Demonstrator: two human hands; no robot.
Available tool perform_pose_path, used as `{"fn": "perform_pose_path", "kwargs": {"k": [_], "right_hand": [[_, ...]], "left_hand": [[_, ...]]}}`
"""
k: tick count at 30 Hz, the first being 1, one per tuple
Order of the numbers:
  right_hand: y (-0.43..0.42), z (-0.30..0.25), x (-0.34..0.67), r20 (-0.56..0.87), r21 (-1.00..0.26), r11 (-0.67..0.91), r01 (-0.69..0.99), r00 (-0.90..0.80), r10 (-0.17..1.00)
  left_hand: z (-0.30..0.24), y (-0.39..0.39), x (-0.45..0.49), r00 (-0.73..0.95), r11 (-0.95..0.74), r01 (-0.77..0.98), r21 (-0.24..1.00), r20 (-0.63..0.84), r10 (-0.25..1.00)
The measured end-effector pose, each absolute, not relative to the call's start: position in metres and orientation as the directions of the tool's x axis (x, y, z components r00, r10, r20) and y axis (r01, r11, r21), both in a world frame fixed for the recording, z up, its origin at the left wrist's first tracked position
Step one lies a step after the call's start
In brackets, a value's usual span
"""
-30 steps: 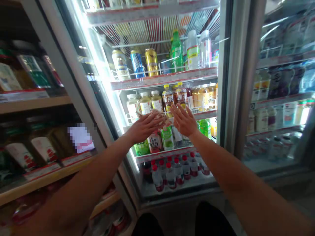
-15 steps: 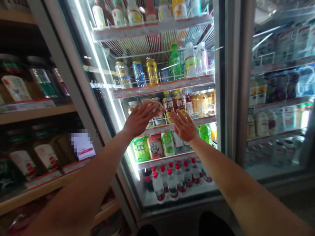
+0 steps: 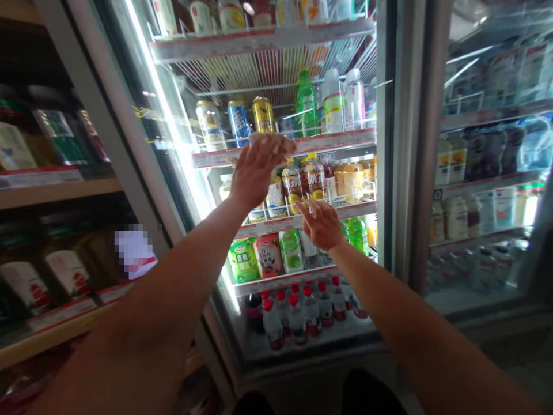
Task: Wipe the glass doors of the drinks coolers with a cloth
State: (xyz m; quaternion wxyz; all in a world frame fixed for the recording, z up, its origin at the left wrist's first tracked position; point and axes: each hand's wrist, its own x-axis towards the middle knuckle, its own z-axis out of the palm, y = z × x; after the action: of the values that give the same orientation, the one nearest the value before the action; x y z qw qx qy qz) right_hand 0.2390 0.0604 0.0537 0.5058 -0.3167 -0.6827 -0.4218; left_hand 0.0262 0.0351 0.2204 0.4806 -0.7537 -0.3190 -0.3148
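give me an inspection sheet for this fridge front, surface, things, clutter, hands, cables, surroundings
surface: glass door of a lit drinks fridge, reflections on it
things: pale wad at the fingertips of the left hand, level with the can shelf
clutter: behind the glass, cans, green bottle, tea bottles, cartons, red-capped bottles
hands: left hand raised, fingers extended flat toward the glass; right hand lower, open, palm toward the glass; contact cannot be confirmed
cables: nothing seen
surroundings: second fridge on the right; wooden shelves of packaged goods on the left
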Motion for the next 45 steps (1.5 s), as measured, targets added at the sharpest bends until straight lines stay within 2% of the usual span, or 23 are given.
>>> {"fn": "perform_pose_path", "kwargs": {"k": [2, 3, 5, 8, 10, 12, 14, 16, 18, 20, 22, 24, 26, 29, 32, 34, 36, 37, 42, 45], "right_hand": [[0.058, 0.055, 0.239, 0.956, 0.272, 0.430, 0.861, -0.292, -0.019], [0.058, 0.055, 0.240, 0.954, 0.284, 0.423, 0.860, -0.297, -0.037], [0.058, 0.055, 0.241, 0.951, 0.299, 0.421, 0.856, -0.302, -0.061], [0.060, 0.054, 0.241, 0.952, 0.286, 0.439, 0.852, -0.303, -0.033], [0.060, 0.054, 0.241, 0.954, 0.278, 0.443, 0.852, -0.300, -0.022], [0.059, 0.055, 0.241, 0.955, 0.287, 0.432, 0.855, -0.293, -0.052], [0.058, 0.056, 0.240, 0.950, 0.310, 0.415, 0.856, -0.291, -0.108], [0.057, 0.057, 0.240, 0.944, 0.330, 0.401, 0.855, -0.295, -0.147], [0.057, 0.057, 0.241, 0.943, 0.334, 0.392, 0.858, -0.302, -0.141], [0.058, 0.056, 0.241, 0.946, 0.323, 0.377, 0.868, -0.304, -0.112], [0.059, 0.056, 0.242, 0.946, 0.324, 0.368, 0.872, -0.303, -0.114], [0.059, 0.055, 0.242, 0.943, 0.332, 0.370, 0.868, -0.301, -0.140], [0.060, 0.055, 0.242, 0.943, 0.334, 0.390, 0.858, -0.302, -0.142], [0.061, 0.054, 0.242, 0.950, 0.303, 0.436, 0.847, -0.303, -0.074], [0.063, 0.052, 0.242, 0.956, 0.269, 0.470, 0.841, -0.291, -0.026], [0.064, 0.051, 0.242, 0.959, 0.261, 0.475, 0.840, -0.283, -0.028], [0.065, 0.051, 0.242, 0.960, 0.262, 0.469, 0.843, -0.279, -0.033], [0.064, 0.051, 0.242, 0.959, 0.263, 0.465, 0.845, -0.280, -0.035], [0.063, 0.052, 0.242, 0.955, 0.296, 0.424, 0.856, -0.282, -0.097], [0.062, 0.052, 0.241, 0.952, 0.305, 0.406, 0.862, -0.287, -0.106]], "left_hand": [[0.238, 0.040, 0.027, 0.430, -0.309, 0.875, -0.373, 0.892, 0.141], [0.240, 0.041, 0.030, 0.397, -0.308, 0.887, -0.345, 0.909, 0.125], [0.233, 0.040, 0.041, 0.493, -0.339, 0.839, -0.426, 0.859, 0.141], [0.217, 0.034, 0.055, 0.761, -0.440, 0.636, -0.634, 0.613, 0.216], [0.225, 0.033, 0.053, 0.791, -0.455, 0.602, -0.656, 0.566, 0.231], [0.247, 0.036, 0.039, 0.681, -0.397, 0.715, -0.575, 0.701, 0.212], [0.267, 0.041, 0.019, 0.487, -0.315, 0.850, -0.423, 0.857, 0.165], [0.269, 0.044, 0.004, 0.344, -0.241, 0.921, -0.306, 0.929, 0.134], [0.253, 0.042, -0.003, 0.403, -0.238, 0.902, -0.361, 0.901, 0.159], [0.231, 0.037, -0.004, 0.588, -0.306, 0.799, -0.517, 0.780, 0.216], [0.221, 0.032, -0.007, 0.698, -0.358, 0.709, -0.607, 0.675, 0.237], [0.229, 0.031, -0.017, 0.654, -0.336, 0.745, -0.577, 0.730, 0.199], [0.244, 0.033, -0.031, 0.532, -0.299, 0.825, -0.479, 0.837, 0.129], [0.241, 0.035, -0.045, 0.442, -0.269, 0.871, -0.411, 0.894, 0.067], [0.195, 0.026, -0.044, 0.527, -0.270, 0.829, -0.490, 0.846, 0.080], [0.163, 0.016, -0.043, 0.675, -0.322, 0.725, -0.609, 0.721, 0.156], [0.150, 0.009, -0.048, 0.756, -0.356, 0.648, -0.673, 0.624, 0.196], [0.152, 0.008, -0.053, 0.756, -0.355, 0.648, -0.674, 0.624, 0.196], [0.188, 0.014, -0.078, 0.498, -0.271, 0.847, -0.456, 0.860, 0.109], [0.172, 0.015, -0.079, 0.474, -0.288, 0.855, -0.432, 0.875, 0.096]]}}
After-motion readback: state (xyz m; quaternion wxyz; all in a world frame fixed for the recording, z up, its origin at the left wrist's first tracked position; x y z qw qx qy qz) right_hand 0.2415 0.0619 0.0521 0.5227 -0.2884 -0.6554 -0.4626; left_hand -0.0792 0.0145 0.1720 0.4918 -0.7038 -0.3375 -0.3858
